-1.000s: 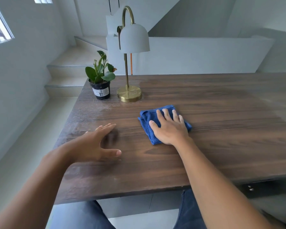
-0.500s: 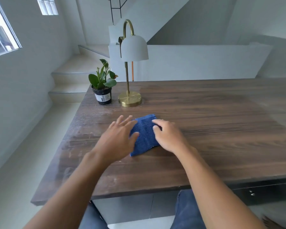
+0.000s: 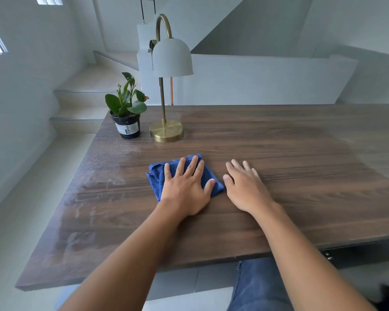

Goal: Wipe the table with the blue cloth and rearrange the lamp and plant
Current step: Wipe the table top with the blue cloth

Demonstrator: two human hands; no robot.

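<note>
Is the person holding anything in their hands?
Nothing is gripped. The left hand lies flat, fingers spread, pressing on top of the blue cloth. The right hand rests open on the bare table.

Only one view, worn on the head, looking forward and steeply down from above and behind both forearms. Wide-angle, with straight edges bent toward the borders. Close to the left hand (image 3: 185,191) and the right hand (image 3: 245,187), both at the centre of the frame on the table (image 3: 301,164). Beyond the fingertips, the lamp (image 3: 166,86) and the plant (image 3: 126,113) farther off, then stairs (image 3: 81,102) at far left. No second view to share anything.
</note>
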